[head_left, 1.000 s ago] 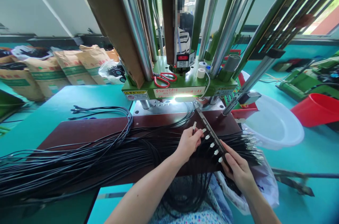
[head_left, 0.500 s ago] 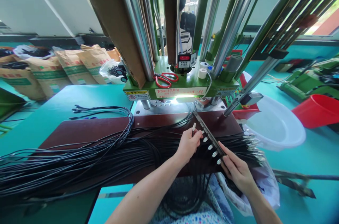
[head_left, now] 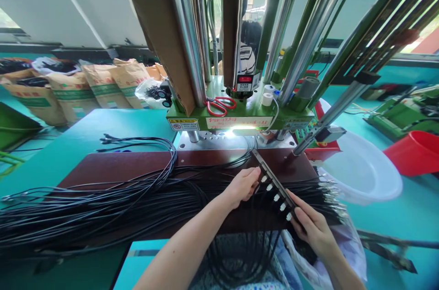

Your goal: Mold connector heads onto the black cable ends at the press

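Note:
My right hand (head_left: 313, 228) grips the lower end of a long dark metal bar (head_left: 270, 175), which slants up and left toward the machine. Several silvery cable plugs (head_left: 276, 197) stick out in a row along the bar's left edge, their black cables (head_left: 254, 253) drooping in loops over my lap. At the upper part of the bar, my left hand (head_left: 244, 185) is closed with its fingertips against the edge. It pinches a cable whose plug is hidden by the fingers.
A green press (head_left: 236, 120) with steel columns stands ahead, red-handled scissors (head_left: 221, 105) on its ledge. Bundled black cables (head_left: 137, 207) cover much of the brown board (head_left: 113, 162). At right are a white basin (head_left: 363, 171) and a red bucket (head_left: 414, 153); paper sacks (head_left: 75, 93) stand back left.
My left hand has brought the cable plug from just left of the bar up against its edge, where the fingers now cover it. My right hand keeps its grip. The view has shifted slightly.

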A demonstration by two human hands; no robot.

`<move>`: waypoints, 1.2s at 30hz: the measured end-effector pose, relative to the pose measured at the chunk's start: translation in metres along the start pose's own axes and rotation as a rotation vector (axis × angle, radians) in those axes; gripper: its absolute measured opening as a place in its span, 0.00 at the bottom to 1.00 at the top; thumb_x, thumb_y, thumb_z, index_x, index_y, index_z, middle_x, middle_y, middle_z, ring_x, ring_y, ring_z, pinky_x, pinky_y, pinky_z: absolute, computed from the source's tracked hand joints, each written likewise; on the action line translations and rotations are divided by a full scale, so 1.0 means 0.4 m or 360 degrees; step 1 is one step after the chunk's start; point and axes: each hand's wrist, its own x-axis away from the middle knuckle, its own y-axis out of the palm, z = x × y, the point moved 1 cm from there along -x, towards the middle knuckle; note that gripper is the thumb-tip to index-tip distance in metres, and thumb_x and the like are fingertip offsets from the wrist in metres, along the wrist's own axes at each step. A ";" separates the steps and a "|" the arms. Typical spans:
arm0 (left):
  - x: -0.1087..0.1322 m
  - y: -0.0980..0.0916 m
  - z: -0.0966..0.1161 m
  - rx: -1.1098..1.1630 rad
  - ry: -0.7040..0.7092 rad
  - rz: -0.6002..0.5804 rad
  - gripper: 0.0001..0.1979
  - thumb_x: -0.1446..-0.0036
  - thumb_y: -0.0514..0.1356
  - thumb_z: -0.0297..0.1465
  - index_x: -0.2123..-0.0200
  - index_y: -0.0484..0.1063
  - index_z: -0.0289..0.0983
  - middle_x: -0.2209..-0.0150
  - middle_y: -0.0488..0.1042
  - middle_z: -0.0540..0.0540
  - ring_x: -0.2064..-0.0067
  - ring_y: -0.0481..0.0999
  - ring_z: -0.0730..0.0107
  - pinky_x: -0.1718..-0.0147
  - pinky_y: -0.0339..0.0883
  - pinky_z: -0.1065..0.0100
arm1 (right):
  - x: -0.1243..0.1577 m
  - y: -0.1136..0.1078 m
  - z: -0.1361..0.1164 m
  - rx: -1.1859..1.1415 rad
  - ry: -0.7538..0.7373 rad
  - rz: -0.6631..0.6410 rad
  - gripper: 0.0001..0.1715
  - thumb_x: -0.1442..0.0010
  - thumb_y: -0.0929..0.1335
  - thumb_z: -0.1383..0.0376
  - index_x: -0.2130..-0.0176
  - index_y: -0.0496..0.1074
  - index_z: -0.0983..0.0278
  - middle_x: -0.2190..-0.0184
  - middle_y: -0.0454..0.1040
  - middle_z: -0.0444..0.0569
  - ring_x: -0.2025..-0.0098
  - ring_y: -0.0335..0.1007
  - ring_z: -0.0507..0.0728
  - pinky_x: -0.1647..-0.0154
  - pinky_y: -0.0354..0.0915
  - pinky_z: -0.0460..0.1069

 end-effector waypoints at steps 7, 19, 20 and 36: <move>-0.007 -0.018 0.005 0.0048 -0.0052 -0.0239 0.24 0.50 0.53 0.51 0.79 0.50 0.39 0.87 0.46 0.62 0.87 0.41 0.87 0.89 0.34 0.77 | 0.004 0.005 -0.004 0.0047 0.0014 0.0035 0.29 0.48 0.69 0.50 0.48 0.69 0.54 0.73 0.69 0.44 0.82 0.49 0.44 0.85 0.52 0.38; -0.016 -0.026 -0.008 -0.0044 -0.0015 -0.0221 0.25 0.50 0.51 0.54 0.80 0.48 0.39 0.89 0.46 0.62 0.89 0.42 0.85 0.90 0.36 0.77 | -0.012 -0.010 0.012 0.0271 -0.0138 -0.0183 0.33 0.45 0.67 0.52 0.43 0.64 0.60 0.82 0.62 0.41 0.82 0.50 0.47 0.85 0.54 0.42; -0.016 -0.026 -0.006 -0.0079 0.0020 -0.0211 0.25 0.50 0.50 0.54 0.80 0.49 0.39 0.89 0.46 0.61 0.89 0.43 0.85 0.90 0.37 0.77 | -0.008 -0.007 0.010 0.0259 -0.0137 -0.0148 0.33 0.45 0.67 0.52 0.44 0.64 0.61 0.81 0.64 0.42 0.82 0.51 0.47 0.85 0.56 0.42; -0.026 -0.097 0.043 -0.2719 0.0575 -0.0105 0.05 0.49 0.57 0.29 0.68 0.71 0.37 0.64 0.75 0.42 0.61 0.75 0.57 0.65 0.67 0.62 | 0.128 -0.062 0.059 -0.0159 -0.0105 0.0582 0.27 0.54 0.72 0.52 0.54 0.74 0.56 0.52 0.73 0.47 0.58 0.73 0.59 0.64 0.71 0.43</move>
